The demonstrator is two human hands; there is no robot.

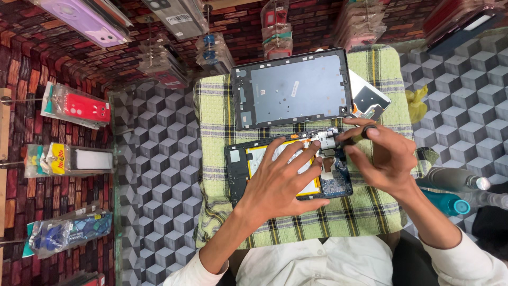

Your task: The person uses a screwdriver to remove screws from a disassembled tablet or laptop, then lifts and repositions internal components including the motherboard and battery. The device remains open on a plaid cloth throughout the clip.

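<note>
An opened tablet body (239,165) lies on a green plaid cloth (211,106), showing its battery and blue circuit board (338,182). My left hand (283,180) rests flat on the battery, fingers spread, holding nothing. My right hand (383,156) pinches a small dark tool (368,130) at the tablet's upper right corner, over a metal part (327,139). The removed grey back cover (291,90) lies just beyond the tablet.
A white-backed part (369,98) sits by the cover's right edge. Teal and clear bottles (455,193) lie at the right. A yellow cloth (417,103) is further back. Packaged phone cases (79,108) hang on the brick-pattern wall at left and above.
</note>
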